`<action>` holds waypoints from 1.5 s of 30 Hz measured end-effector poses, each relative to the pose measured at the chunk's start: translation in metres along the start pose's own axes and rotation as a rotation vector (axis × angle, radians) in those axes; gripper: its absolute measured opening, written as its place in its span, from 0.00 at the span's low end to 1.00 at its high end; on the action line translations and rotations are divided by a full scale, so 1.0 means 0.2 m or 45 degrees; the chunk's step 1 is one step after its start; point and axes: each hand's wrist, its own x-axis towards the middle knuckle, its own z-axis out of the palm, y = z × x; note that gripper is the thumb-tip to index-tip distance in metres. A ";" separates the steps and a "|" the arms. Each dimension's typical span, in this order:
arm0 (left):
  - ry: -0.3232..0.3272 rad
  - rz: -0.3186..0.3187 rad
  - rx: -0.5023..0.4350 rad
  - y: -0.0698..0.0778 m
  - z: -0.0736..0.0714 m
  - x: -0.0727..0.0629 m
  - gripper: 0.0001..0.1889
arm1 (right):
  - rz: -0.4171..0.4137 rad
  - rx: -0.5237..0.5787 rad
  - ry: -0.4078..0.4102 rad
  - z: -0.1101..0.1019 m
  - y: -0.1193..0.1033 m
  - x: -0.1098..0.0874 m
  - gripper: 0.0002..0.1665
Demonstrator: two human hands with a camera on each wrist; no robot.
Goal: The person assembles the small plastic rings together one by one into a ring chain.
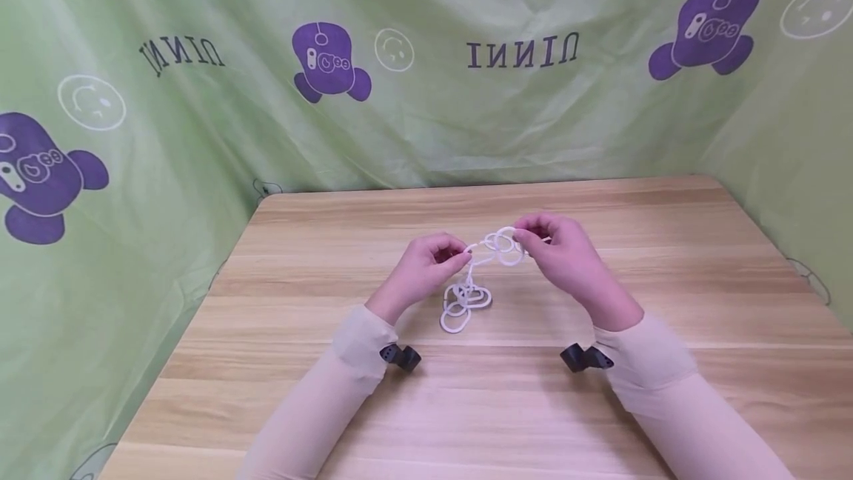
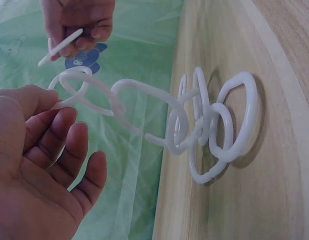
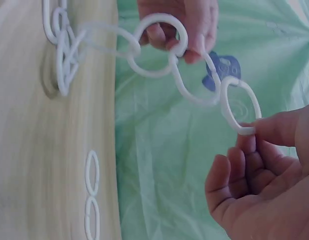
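Between both hands runs a chain of white plastic links (image 2: 144, 87). My left hand (image 1: 423, 265) pinches one of its oval links between thumb and forefinger, the other fingers loosely bent. From there the chain hangs down to a tangle of links (image 1: 455, 330) on the table, under the left hand. My right hand (image 1: 569, 258) is raised to the right and pinches a single white link (image 3: 225, 105) by its edge. That link stands right beside the chain's end link (image 3: 182, 87); I cannot tell whether they are joined.
On the wooden table (image 1: 300, 391), two more white links (image 3: 92, 196) lie end to end, seen in the right wrist view. A green curtain (image 1: 433, 132) with purple figures surrounds the table at the back and sides. A small black camera (image 1: 400, 356) sits at each cuff.
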 end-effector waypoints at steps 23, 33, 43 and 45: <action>-0.092 0.106 0.103 0.02 0.05 0.00 0.05 | -0.051 -0.036 0.060 0.09 0.02 0.00 0.12; -0.099 0.185 0.104 0.00 0.05 0.00 0.06 | -0.031 -0.074 0.089 0.10 0.03 0.00 0.12; -0.112 0.139 0.032 0.02 0.06 -0.01 0.06 | -0.046 0.058 0.098 0.12 0.01 -0.01 0.13; -0.092 0.107 0.038 0.02 0.06 -0.01 0.07 | -0.049 0.136 0.100 0.12 0.01 -0.01 0.13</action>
